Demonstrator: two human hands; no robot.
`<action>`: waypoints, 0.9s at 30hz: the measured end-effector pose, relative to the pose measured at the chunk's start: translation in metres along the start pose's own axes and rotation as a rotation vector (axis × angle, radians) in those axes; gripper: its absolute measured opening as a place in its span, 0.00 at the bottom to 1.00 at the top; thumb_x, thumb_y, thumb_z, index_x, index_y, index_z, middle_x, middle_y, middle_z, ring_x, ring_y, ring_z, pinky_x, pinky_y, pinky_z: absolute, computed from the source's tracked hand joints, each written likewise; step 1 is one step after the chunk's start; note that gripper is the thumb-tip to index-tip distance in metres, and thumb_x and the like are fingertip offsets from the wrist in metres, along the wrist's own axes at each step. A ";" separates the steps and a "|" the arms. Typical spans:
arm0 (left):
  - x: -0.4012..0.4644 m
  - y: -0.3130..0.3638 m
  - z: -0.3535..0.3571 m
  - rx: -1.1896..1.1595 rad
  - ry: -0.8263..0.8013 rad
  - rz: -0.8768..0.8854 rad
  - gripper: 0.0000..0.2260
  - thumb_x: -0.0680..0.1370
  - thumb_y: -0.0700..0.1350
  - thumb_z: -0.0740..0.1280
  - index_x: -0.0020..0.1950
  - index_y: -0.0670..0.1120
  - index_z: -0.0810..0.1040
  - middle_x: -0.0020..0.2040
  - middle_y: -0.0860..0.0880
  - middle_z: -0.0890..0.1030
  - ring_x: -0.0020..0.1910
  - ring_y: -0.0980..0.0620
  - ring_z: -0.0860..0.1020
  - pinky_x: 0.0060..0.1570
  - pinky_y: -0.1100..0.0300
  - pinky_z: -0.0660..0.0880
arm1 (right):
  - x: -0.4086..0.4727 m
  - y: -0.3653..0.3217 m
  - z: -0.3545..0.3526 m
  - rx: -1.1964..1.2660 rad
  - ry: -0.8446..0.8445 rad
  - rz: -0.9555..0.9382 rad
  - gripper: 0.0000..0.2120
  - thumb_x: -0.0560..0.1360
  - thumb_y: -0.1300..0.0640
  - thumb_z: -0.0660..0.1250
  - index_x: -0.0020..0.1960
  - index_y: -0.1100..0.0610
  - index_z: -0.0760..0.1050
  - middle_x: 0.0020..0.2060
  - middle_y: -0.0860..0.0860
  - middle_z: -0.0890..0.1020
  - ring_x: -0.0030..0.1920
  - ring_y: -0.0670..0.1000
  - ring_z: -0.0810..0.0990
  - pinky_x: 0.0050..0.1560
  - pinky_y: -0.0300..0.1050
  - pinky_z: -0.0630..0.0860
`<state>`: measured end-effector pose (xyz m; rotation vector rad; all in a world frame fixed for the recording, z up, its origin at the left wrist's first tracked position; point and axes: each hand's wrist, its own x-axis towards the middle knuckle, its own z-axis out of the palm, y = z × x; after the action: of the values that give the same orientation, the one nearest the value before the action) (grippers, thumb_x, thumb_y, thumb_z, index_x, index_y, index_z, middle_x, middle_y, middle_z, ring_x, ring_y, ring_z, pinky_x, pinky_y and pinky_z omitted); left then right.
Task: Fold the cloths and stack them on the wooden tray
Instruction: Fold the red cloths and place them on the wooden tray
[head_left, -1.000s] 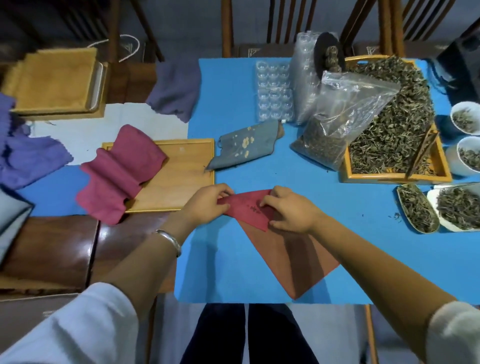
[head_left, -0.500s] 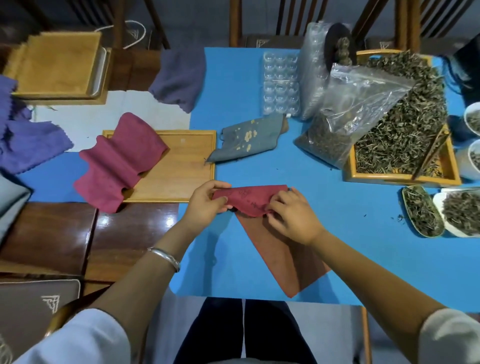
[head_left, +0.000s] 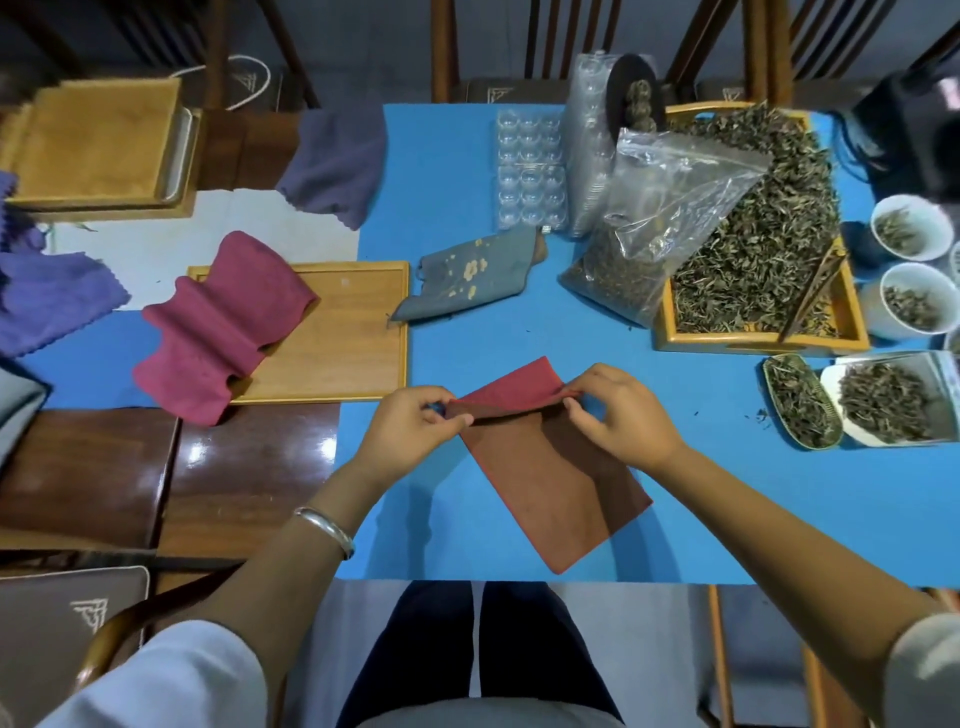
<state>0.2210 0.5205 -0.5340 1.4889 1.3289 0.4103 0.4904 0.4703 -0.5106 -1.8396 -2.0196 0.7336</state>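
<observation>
At the centre of the frame, your left hand (head_left: 410, 421) and right hand (head_left: 618, 415) each pinch an end of the far edge of a red cloth (head_left: 550, 467), lifted off the blue table cover (head_left: 727, 493) and turned over toward you; the rest lies flat, slanting toward the lower middle. This looks like the first fold in hand. Next, you would likely carry the pinched edge to the near edge, match corners and press the crease flat. The wooden tray (head_left: 353, 332), left of centre, bears a rumpled magenta cloth (head_left: 223, 322) hanging over its left rim. A grey flowered cloth (head_left: 467, 280) waits just beside the tray's right corner.
</observation>
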 end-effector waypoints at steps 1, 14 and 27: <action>-0.004 0.000 0.003 0.019 -0.017 0.000 0.03 0.68 0.48 0.74 0.38 0.55 0.82 0.33 0.47 0.82 0.29 0.50 0.74 0.33 0.59 0.71 | -0.003 0.000 -0.003 -0.018 -0.013 -0.006 0.07 0.75 0.57 0.67 0.51 0.57 0.81 0.47 0.54 0.81 0.50 0.56 0.80 0.47 0.53 0.77; -0.083 -0.014 0.068 0.048 0.110 0.034 0.07 0.68 0.42 0.74 0.40 0.55 0.81 0.40 0.61 0.82 0.44 0.62 0.79 0.51 0.62 0.76 | -0.057 0.022 -0.004 -0.121 -0.287 -0.248 0.08 0.72 0.59 0.68 0.51 0.57 0.79 0.48 0.54 0.79 0.50 0.58 0.79 0.47 0.54 0.78; -0.128 -0.024 0.160 -0.001 0.416 -0.140 0.13 0.70 0.42 0.72 0.39 0.63 0.80 0.43 0.57 0.79 0.44 0.63 0.76 0.44 0.77 0.67 | -0.077 0.063 -0.018 -0.267 -0.371 -0.468 0.12 0.75 0.61 0.67 0.57 0.59 0.81 0.50 0.59 0.80 0.53 0.62 0.77 0.49 0.56 0.77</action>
<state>0.2940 0.3310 -0.5698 1.3428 1.7464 0.6543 0.5620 0.4002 -0.5233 -1.3240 -2.7678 0.7304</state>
